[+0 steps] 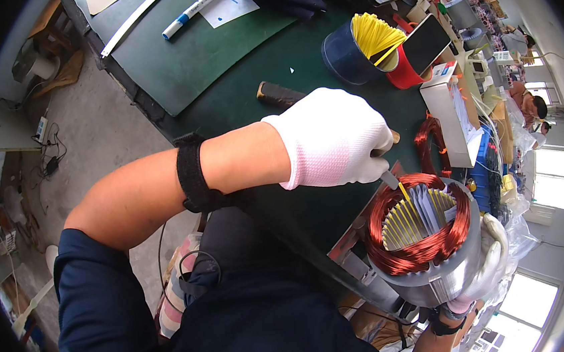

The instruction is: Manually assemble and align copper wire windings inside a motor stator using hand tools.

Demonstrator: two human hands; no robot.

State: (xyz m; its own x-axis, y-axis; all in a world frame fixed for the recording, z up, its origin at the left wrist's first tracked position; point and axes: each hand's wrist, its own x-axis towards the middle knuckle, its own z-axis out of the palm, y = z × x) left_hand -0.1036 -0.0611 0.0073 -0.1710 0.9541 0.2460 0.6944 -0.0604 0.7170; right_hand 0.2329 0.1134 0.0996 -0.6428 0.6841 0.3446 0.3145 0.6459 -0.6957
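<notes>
My left hand [336,138], in a white knit glove, is closed with fingertips pinching a small grey flat-tipped piece [389,178]; the rest of it is hidden. Its tip meets a yellow strip [404,192] at the rim of a motor stator [425,284]. Thick red-brown copper windings [454,231] ring the bore, and yellow slot strips with pale grey insulating sheets line it. Against the stator's outer right side, my gloved right hand [490,268] curves around the metal. A dark-wrapped stick [279,94] passes behind my left hand; I cannot tell whether I grip it.
A blue cup [345,53] of yellow strips and a red holder [404,75] with a dark screen stand beyond my hands. A copper coil [430,141] lies beside a white box [448,118]. A marker [197,9] rests on the green table mat [198,56]. People sit farther right.
</notes>
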